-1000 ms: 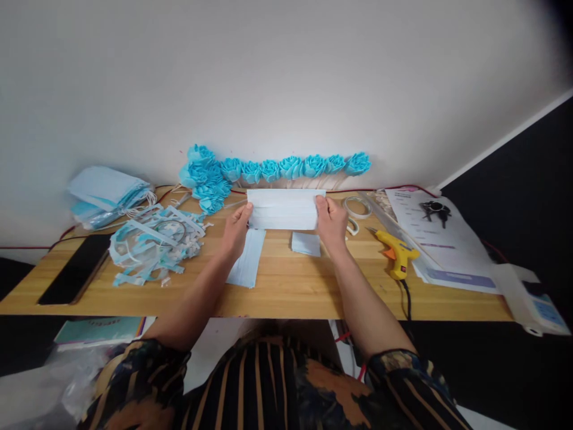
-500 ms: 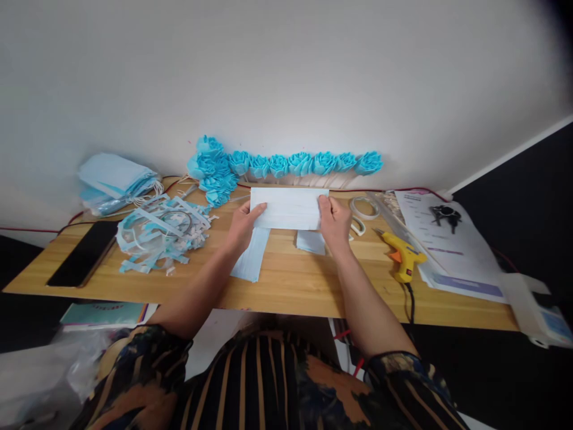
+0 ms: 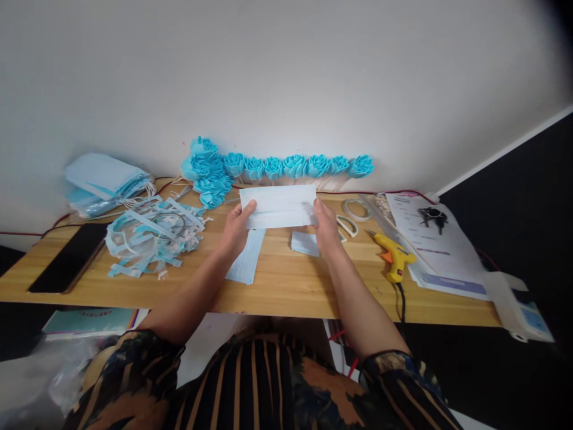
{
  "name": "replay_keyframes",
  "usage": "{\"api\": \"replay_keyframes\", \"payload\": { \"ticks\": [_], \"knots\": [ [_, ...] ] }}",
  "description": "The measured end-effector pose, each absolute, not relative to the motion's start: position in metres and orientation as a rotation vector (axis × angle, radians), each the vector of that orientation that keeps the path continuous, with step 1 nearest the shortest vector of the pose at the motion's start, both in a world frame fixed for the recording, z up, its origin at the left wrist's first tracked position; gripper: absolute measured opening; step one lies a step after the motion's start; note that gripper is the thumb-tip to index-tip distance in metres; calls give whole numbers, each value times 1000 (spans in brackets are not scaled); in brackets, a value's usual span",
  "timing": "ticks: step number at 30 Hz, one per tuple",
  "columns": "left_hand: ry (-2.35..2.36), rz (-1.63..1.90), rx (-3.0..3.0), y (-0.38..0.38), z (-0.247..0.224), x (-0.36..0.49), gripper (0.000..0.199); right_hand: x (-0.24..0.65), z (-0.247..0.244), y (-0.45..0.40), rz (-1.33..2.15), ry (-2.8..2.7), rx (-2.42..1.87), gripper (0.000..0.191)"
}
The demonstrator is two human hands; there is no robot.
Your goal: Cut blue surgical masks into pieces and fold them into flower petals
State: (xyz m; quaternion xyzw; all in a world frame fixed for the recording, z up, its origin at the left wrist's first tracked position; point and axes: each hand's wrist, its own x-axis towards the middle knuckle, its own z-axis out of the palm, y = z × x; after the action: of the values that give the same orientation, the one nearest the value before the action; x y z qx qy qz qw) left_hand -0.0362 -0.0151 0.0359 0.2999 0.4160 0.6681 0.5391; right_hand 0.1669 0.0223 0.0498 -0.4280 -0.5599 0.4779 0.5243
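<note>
A pale blue rectangular sheet (image 3: pixel 280 206) with pleat lines is held up above the table between both hands. My left hand (image 3: pixel 237 226) pinches its left end, thumb on the near face. At the right end, my right hand (image 3: pixel 325 224) grips the edge; the fingers behind the sheet are hidden. Below it on the wood lie a light blue strip (image 3: pixel 248 263), partly covered by the sheet and left hand, and a small folded blue piece (image 3: pixel 305 243) beside the right hand.
Blue fabric flowers (image 3: pixel 295 166) line the wall. Stacked masks (image 3: pixel 105 182), cut scraps (image 3: pixel 156 236) and a black phone (image 3: pixel 69 258) lie left. A yellow glue gun (image 3: pixel 394 257), tape rolls (image 3: pixel 357 209), papers (image 3: pixel 434 245) and keys (image 3: pixel 433 218) are on the right.
The view has shifted slightly, so the table and its objects appear a little further left. Both hands still hold the sheet, which is tilted slightly more, its right end higher.
</note>
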Motion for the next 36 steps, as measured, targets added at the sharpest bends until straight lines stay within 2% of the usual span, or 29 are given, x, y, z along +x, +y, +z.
{"api": "replay_keyframes", "payload": {
  "ticks": [3, 9, 16, 22, 27, 31, 36],
  "knots": [
    [1009, 1605, 690, -14, 35, -35, 48, 165, 51, 21, 1355, -1213, -922, 47],
    [978, 1569, 740, -21, 32, -24, 47, 157, 49, 16, 1584, -1038, -872, 47],
    [956, 1407, 918, -24, 27, -21, 47, 156, 47, 21, 1413, -911, -859, 39],
    [825, 1240, 944, -23, 40, -36, 57, 158, 39, 18, 1332, -1203, -945, 31],
    [978, 1069, 1061, -26, 42, -37, 39, 153, 41, 6, 1373, -1455, -1031, 32],
    [1060, 1233, 948, -25, 44, -36, 39, 147, 40, 7, 1516, -1325, -928, 41],
    [956, 1374, 802, -19, 42, -37, 42, 145, 39, 15, 1528, -1158, -935, 40]
  ]
}}
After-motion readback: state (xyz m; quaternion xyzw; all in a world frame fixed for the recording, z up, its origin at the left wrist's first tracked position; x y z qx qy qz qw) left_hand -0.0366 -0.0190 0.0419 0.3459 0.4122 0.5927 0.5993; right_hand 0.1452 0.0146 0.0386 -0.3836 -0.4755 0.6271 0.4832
